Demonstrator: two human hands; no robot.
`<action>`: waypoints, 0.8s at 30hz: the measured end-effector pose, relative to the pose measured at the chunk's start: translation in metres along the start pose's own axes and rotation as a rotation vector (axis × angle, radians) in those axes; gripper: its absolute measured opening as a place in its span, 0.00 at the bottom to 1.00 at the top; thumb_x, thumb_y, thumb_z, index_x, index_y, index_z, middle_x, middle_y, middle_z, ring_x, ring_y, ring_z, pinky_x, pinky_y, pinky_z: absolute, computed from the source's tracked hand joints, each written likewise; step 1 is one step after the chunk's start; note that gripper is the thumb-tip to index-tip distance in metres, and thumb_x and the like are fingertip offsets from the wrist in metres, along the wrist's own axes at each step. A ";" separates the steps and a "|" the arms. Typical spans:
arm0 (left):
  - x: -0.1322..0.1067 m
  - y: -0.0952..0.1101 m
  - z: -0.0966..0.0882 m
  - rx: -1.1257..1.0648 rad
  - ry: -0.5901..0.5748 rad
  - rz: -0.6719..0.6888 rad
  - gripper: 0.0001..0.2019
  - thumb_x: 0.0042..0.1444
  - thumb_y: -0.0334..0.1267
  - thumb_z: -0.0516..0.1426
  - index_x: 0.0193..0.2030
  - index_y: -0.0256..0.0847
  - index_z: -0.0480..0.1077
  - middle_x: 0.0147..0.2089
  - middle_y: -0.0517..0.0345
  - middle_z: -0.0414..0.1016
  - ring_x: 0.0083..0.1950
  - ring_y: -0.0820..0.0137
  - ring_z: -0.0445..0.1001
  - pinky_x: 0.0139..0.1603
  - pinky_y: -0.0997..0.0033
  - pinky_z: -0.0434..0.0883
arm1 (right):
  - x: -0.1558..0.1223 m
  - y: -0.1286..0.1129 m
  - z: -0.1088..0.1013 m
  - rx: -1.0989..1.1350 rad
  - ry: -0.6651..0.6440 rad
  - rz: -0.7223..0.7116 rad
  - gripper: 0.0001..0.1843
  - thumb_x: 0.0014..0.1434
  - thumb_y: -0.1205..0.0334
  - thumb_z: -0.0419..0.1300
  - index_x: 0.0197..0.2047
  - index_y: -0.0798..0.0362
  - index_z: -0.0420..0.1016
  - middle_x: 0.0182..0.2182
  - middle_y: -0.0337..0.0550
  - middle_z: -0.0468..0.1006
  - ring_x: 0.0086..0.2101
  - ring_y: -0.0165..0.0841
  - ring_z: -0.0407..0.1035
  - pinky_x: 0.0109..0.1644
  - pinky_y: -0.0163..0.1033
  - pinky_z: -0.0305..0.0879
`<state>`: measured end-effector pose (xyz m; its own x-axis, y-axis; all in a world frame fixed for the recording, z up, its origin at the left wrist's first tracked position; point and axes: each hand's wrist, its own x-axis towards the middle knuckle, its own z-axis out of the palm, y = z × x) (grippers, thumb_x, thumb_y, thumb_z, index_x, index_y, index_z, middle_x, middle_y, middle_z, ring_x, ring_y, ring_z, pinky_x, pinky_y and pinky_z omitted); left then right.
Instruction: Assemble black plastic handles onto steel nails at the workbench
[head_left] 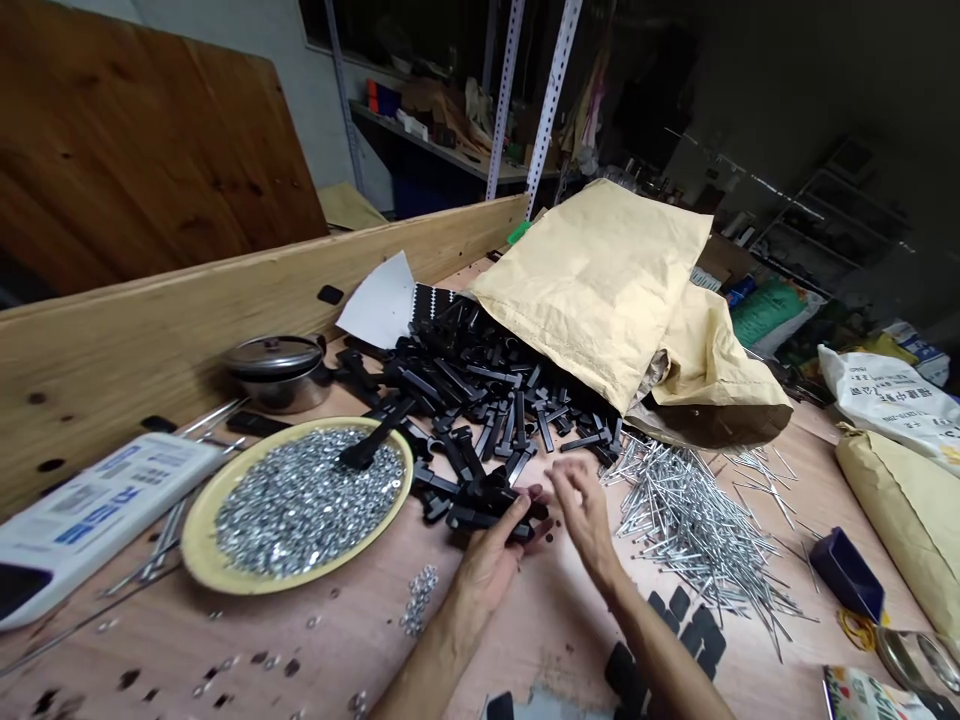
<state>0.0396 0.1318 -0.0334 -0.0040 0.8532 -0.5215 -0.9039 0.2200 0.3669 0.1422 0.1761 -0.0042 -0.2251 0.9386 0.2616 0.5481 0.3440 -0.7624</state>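
1. Gripping a matte black plastic T-shaped bar (517, 527), the left hand (487, 570) has its fingers closed around it, with the bar's long axis running roughly sideways across the frame.
2. Curled fingertips of the right hand (581, 510) sit loosely together just right of the left hand, slightly apart from the bar; whether they pinch anything small is impossible to tell.
3. The left hand is the nearer to the bar, which lies at the lower edge of a heap of black plastic bars (480, 400) spilling from a tan kraft paper sack (592, 290) at upper centre.
4. Right of the hands spreads a tangle of thin silver steel pins (697, 530); left of them sits a round yellow plate (196, 530) piled with small silver nuts (300, 500).
5. The left fingers hide much of the bar, so its exact shape and how it seats in the grip are hard to make out. Dark flat pads (694, 625) are partly hidden by the right forearm.
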 end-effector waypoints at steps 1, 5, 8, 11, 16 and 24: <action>-0.001 0.000 0.001 0.017 -0.009 0.004 0.17 0.31 0.38 0.70 0.30 0.37 0.72 0.31 0.58 0.77 0.35 0.67 0.75 0.38 0.64 0.73 | 0.015 0.006 0.000 -0.041 0.042 0.059 0.13 0.62 0.54 0.50 0.34 0.52 0.71 0.36 0.44 0.75 0.35 0.33 0.69 0.37 0.40 0.67; 0.000 -0.002 0.001 0.101 -0.004 0.020 0.18 0.30 0.40 0.70 0.26 0.36 0.70 0.20 0.64 0.71 0.23 0.73 0.71 0.32 0.68 0.72 | 0.068 0.028 0.009 -0.188 0.051 0.247 0.16 0.53 0.56 0.60 0.44 0.52 0.68 0.28 0.36 0.74 0.28 0.33 0.69 0.34 0.39 0.65; 0.002 -0.006 0.000 0.119 0.021 0.040 0.20 0.28 0.41 0.70 0.28 0.36 0.70 0.20 0.64 0.71 0.23 0.73 0.71 0.31 0.70 0.70 | 0.073 0.030 0.014 -0.069 0.078 0.272 0.17 0.53 0.58 0.60 0.45 0.55 0.67 0.24 0.35 0.72 0.26 0.32 0.68 0.32 0.38 0.65; 0.004 -0.008 -0.002 0.112 0.035 0.107 0.20 0.30 0.42 0.70 0.30 0.37 0.72 0.24 0.62 0.73 0.27 0.72 0.73 0.34 0.70 0.70 | 0.045 0.020 0.010 0.063 0.131 0.118 0.16 0.56 0.55 0.58 0.45 0.56 0.69 0.29 0.40 0.74 0.27 0.31 0.67 0.31 0.37 0.67; 0.005 -0.010 -0.008 0.181 -0.010 0.181 0.20 0.37 0.45 0.68 0.36 0.35 0.74 0.35 0.52 0.78 0.42 0.62 0.76 0.46 0.64 0.69 | -0.008 0.002 -0.004 0.041 -0.254 -0.126 0.10 0.58 0.56 0.57 0.37 0.53 0.75 0.30 0.43 0.74 0.29 0.31 0.68 0.30 0.36 0.68; 0.011 -0.013 -0.015 0.448 0.146 0.407 0.17 0.36 0.45 0.67 0.32 0.38 0.75 0.36 0.53 0.79 0.42 0.63 0.76 0.48 0.63 0.70 | 0.044 0.041 -0.025 -0.208 -0.127 -0.091 0.14 0.59 0.67 0.50 0.41 0.54 0.76 0.34 0.46 0.73 0.31 0.33 0.70 0.34 0.39 0.70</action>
<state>0.0453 0.1312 -0.0550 -0.3974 0.8439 -0.3605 -0.5504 0.0952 0.8295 0.1746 0.2323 -0.0095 -0.3732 0.8971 0.2366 0.6718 0.4372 -0.5980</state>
